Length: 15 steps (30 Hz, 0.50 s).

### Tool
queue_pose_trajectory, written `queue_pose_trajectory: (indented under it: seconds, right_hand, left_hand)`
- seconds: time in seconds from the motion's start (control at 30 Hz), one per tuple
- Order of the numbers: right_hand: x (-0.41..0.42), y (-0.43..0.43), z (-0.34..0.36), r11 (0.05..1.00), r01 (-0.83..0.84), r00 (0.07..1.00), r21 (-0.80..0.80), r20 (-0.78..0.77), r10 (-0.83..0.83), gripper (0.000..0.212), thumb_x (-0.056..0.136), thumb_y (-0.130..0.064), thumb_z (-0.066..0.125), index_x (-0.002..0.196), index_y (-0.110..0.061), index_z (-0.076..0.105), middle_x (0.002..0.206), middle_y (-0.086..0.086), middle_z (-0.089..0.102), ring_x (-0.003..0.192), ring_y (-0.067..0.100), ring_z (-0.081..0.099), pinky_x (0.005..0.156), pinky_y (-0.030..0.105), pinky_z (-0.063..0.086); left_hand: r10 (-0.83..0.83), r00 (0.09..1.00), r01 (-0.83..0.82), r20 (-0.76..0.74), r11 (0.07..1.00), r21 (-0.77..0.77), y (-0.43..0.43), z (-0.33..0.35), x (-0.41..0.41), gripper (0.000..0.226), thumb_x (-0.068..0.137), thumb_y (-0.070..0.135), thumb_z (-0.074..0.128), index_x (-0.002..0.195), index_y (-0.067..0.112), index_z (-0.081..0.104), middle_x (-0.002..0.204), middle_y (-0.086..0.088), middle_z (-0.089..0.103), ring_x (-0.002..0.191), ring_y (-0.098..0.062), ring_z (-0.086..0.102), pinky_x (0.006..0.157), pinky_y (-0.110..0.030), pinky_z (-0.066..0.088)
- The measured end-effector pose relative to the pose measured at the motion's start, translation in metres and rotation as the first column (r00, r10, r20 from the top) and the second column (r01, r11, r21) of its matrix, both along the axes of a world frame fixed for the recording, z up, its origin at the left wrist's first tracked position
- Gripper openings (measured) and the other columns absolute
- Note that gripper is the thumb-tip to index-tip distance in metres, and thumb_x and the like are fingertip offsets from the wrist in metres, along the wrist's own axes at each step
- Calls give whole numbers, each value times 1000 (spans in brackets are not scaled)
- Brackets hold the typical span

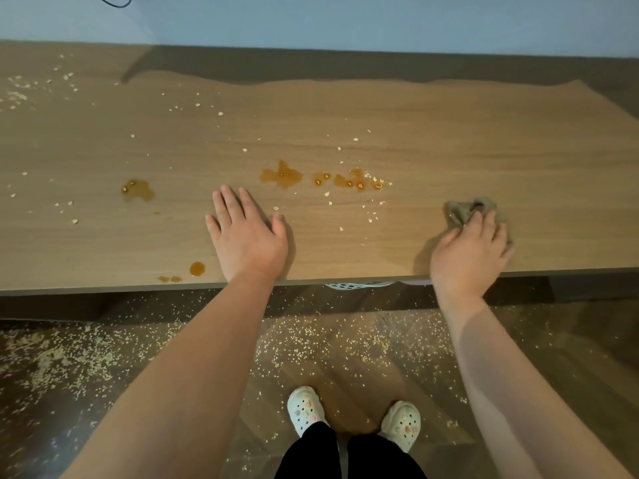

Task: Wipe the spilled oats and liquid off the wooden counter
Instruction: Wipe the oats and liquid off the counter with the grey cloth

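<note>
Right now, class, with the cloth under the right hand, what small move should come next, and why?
Probably slide the right hand and its cloth left into the nearest brown puddles: the cloth rests on bare counter, while the puddles and oats lie unwiped just left of it.

Left grip (247, 233) flat, palm down, fingers straight; right grip (473, 247) palm down, fingers slightly bent

My left hand (247, 236) lies flat on the wooden counter (449, 133) near brown puddles (281, 175) and oats (378, 184), and my right hand (472, 250) presses a cloth (460, 209).
</note>
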State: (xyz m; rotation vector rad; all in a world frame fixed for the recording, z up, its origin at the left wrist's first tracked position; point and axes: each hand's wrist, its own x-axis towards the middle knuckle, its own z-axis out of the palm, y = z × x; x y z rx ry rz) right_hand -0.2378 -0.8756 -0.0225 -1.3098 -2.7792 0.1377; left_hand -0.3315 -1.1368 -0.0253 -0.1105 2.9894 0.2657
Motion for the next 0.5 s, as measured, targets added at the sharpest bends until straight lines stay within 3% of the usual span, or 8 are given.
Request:
queue_pose_trajectory:
  seconds: [0.17, 0.33, 0.5]
  right_hand:
    - [-41, -52, 1, 991, -118, 992, -54, 27, 120, 54, 102, -30, 30, 152, -9, 26, 161, 10, 20, 147, 32, 18, 119, 55, 10]
    - [-50, -23, 0, 983, -185, 981, -12, 50, 186, 52, 102, -26, 31, 152, -10, 28, 161, 10, 19, 148, 31, 17, 119, 56, 12]
    - [-92, -6, 0, 978, -202, 979, -47, -8, 202, 51, 101, -22, 34, 151, -11, 32, 160, 10, 24, 147, 31, 18, 118, 56, 12]
  left_hand:
    - [2, 1000, -2, -1, 1000, 2, 0, -1, 0, 68, 103, 43, 20, 158, 7, 4, 165, -13, -3, 152, -26, -7, 124, -44, -2]
    - [32, 999, -31, -12, 998, 51, -3, -1, 0, 62, 104, 34, 20, 157, 7, 1, 166, -8, -2, 153, -22, -7, 124, -41, -3]
    - [-11, 1000, 11, 12, 1000, 17, -1, 1, 0, 74, 100, 50, 22, 158, 10, 0, 166, -8, -5, 152, -24, -10, 123, -45, -4]
